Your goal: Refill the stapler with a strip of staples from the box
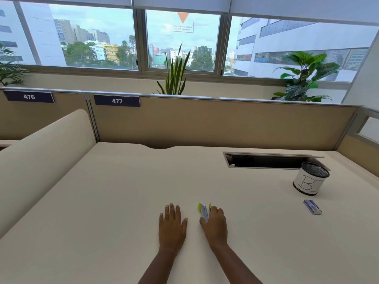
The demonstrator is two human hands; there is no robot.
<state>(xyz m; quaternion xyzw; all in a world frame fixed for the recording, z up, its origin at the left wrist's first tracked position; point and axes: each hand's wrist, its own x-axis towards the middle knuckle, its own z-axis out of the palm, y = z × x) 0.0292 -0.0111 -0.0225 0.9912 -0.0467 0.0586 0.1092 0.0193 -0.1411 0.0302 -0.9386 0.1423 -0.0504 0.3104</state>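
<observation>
A small yellow-green and silver stapler (203, 211) lies on the cream desk (123, 191) near its front middle. My right hand (215, 226) is wrapped around the stapler from the right, fingers curled over its body, and only its far end shows. My left hand (171, 225) rests flat on the desk just left of the stapler, palm down, fingers spread, holding nothing. A small blue staple box (312, 206) lies closed on the desk far to the right, well apart from both hands.
A black mesh pen cup (311, 178) with a white paper label stands behind the staple box. An open cable slot (266, 160) is cut into the desk at the back right. A beige partition (205, 124) bounds the desk's far edge, a rounded divider (45, 160) the left.
</observation>
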